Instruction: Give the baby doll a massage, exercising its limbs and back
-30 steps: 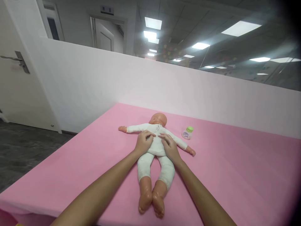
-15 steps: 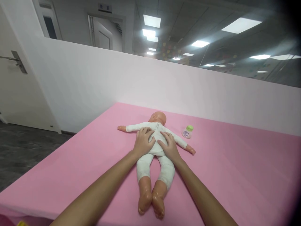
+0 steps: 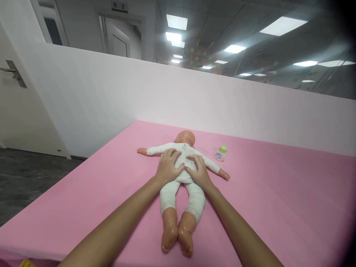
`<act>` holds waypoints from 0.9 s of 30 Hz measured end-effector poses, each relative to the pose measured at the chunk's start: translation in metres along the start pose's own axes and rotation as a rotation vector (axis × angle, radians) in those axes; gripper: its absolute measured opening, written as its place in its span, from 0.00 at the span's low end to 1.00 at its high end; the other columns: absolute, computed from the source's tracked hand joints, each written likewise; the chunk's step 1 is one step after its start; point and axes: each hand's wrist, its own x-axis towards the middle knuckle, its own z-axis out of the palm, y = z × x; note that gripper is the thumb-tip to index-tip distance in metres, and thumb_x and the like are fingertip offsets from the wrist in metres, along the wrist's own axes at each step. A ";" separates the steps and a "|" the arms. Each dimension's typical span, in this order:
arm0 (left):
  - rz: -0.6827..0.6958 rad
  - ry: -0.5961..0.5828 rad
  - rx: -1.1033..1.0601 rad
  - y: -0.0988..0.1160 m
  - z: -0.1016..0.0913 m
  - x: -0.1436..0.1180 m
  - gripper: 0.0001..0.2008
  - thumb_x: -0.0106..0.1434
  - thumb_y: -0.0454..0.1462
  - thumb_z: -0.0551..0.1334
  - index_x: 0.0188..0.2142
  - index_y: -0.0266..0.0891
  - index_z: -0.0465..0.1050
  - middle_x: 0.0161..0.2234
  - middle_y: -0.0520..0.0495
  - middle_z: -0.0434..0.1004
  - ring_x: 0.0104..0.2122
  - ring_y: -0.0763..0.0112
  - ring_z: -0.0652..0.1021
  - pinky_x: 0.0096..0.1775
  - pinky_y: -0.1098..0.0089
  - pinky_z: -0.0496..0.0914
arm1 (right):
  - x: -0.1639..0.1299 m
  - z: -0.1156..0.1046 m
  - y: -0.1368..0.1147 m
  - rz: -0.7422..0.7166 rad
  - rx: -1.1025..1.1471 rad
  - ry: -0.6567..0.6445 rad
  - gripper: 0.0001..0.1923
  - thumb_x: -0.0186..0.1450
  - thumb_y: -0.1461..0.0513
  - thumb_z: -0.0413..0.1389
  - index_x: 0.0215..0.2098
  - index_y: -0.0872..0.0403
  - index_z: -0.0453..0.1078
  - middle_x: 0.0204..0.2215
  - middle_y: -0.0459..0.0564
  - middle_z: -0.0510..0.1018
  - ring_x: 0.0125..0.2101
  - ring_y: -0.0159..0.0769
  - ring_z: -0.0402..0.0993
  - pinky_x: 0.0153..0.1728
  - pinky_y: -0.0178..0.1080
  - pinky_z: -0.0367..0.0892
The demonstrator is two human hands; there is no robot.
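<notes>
A baby doll (image 3: pixel 182 194) in a white suit lies face up on the pink mat (image 3: pixel 278 207), arms spread, feet towards me. My left hand (image 3: pixel 168 167) rests flat on the left side of its chest and belly, fingers apart. Beside it, my right hand (image 3: pixel 198 171) lies flat on the right side of the torso, fingers apart. Neither hand grips anything. The two hands nearly touch over the doll's middle.
A small white bottle with a green cap (image 3: pixel 219 153) stands on the mat just right of the doll's arm. A white partition wall (image 3: pixel 194 100) runs behind the mat. A door (image 3: pixel 16 104) and dark floor (image 3: pixel 27 178) lie to the left.
Both hands have slid slightly up and inward on the doll's torso, with fingers spread wider. The view has drifted a little to the right.
</notes>
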 end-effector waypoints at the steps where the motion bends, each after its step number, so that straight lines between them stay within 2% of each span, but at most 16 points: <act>1: -0.006 -0.019 -0.009 -0.002 0.001 0.000 0.21 0.64 0.41 0.66 0.56 0.44 0.72 0.53 0.44 0.72 0.55 0.54 0.70 0.56 0.53 0.66 | 0.000 0.001 0.001 0.006 -0.006 -0.004 0.23 0.61 0.57 0.61 0.55 0.48 0.70 0.55 0.55 0.72 0.61 0.53 0.65 0.65 0.58 0.59; 4: -0.040 -0.075 -0.020 -0.006 0.004 -0.001 0.25 0.65 0.42 0.65 0.60 0.44 0.71 0.56 0.44 0.71 0.56 0.54 0.70 0.57 0.53 0.65 | -0.001 0.003 0.006 0.057 -0.033 -0.028 0.34 0.61 0.55 0.61 0.65 0.49 0.64 0.64 0.58 0.66 0.67 0.55 0.58 0.69 0.60 0.54; 7: -0.066 -0.102 -0.003 -0.007 0.006 0.000 0.22 0.65 0.42 0.64 0.58 0.43 0.72 0.53 0.44 0.73 0.55 0.54 0.71 0.56 0.53 0.66 | 0.001 0.005 0.009 0.096 -0.060 -0.058 0.35 0.60 0.54 0.61 0.65 0.51 0.65 0.63 0.58 0.69 0.65 0.56 0.62 0.68 0.60 0.55; 12: -0.130 -0.116 0.042 -0.005 0.006 0.002 0.14 0.64 0.42 0.65 0.47 0.40 0.72 0.48 0.44 0.74 0.51 0.53 0.71 0.51 0.52 0.66 | 0.006 0.007 0.009 0.088 -0.081 -0.024 0.23 0.60 0.55 0.61 0.52 0.53 0.73 0.51 0.57 0.77 0.56 0.54 0.70 0.62 0.57 0.62; 17: -0.133 -0.070 0.000 -0.003 0.004 0.002 0.09 0.64 0.40 0.64 0.40 0.41 0.68 0.41 0.47 0.74 0.45 0.57 0.73 0.48 0.54 0.66 | 0.007 0.006 0.003 0.065 -0.062 0.007 0.10 0.59 0.59 0.60 0.39 0.50 0.71 0.40 0.51 0.77 0.46 0.50 0.73 0.53 0.54 0.68; 20: -0.089 -0.028 -0.028 -0.004 0.004 0.001 0.07 0.63 0.39 0.64 0.39 0.41 0.69 0.41 0.48 0.74 0.46 0.58 0.73 0.49 0.55 0.67 | 0.005 0.005 -0.002 0.050 -0.051 0.017 0.06 0.60 0.59 0.60 0.37 0.50 0.70 0.39 0.50 0.76 0.46 0.48 0.72 0.54 0.53 0.68; 23: -0.036 0.007 -0.028 -0.005 0.005 0.000 0.11 0.63 0.39 0.65 0.46 0.43 0.73 0.46 0.46 0.74 0.51 0.56 0.73 0.53 0.54 0.67 | 0.002 0.003 -0.004 0.054 -0.051 0.023 0.15 0.61 0.58 0.61 0.46 0.49 0.72 0.47 0.52 0.75 0.54 0.50 0.70 0.60 0.55 0.64; 27: -0.026 -0.023 -0.018 -0.009 0.007 -0.001 0.23 0.64 0.40 0.64 0.58 0.44 0.71 0.59 0.43 0.71 0.61 0.52 0.69 0.60 0.50 0.64 | 0.000 -0.001 0.000 0.083 -0.087 -0.053 0.34 0.61 0.53 0.63 0.63 0.50 0.65 0.65 0.57 0.67 0.68 0.52 0.58 0.70 0.57 0.53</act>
